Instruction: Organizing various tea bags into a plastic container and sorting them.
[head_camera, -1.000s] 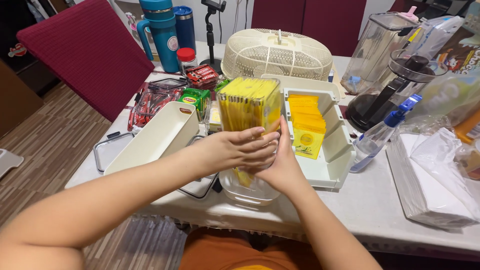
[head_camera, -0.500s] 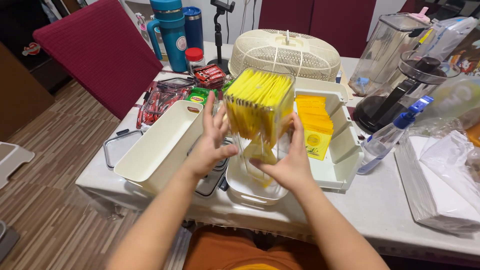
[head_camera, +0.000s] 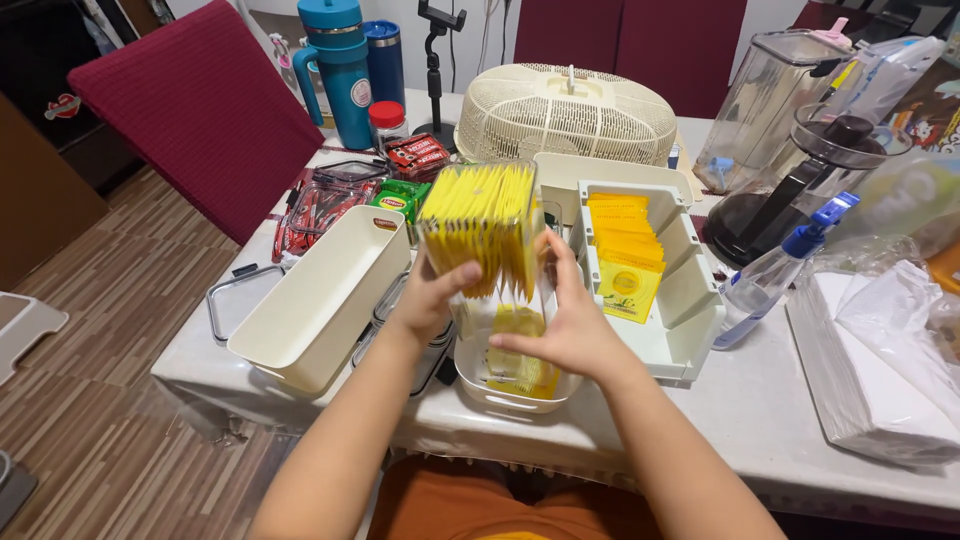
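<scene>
Both my hands grip a clear plastic container (head_camera: 480, 225) packed with yellow sachets, turned mouth down over a small white tub (head_camera: 505, 385). My left hand (head_camera: 432, 295) clasps its left side. On its right side and lower edge sits my right hand (head_camera: 560, 325). Some yellow sachets (head_camera: 520, 345) have slid out and lie in the tub below. To the right, a white tiered organiser (head_camera: 660, 300) holds more yellow sachets (head_camera: 622, 250).
A long empty white bin (head_camera: 320, 300) lies left of the tub. Behind stand a cream mesh food cover (head_camera: 565, 110), teal tumbler (head_camera: 340, 65), red and green packets (head_camera: 400, 175). At right are a spray bottle (head_camera: 770, 270), blender jars (head_camera: 770, 100) and a tissue pack (head_camera: 880, 360). A maroon chair (head_camera: 200, 110) stands at left.
The container has come down toward the tub and my left hand has closed on its side. More sachets have dropped from it into the tub.
</scene>
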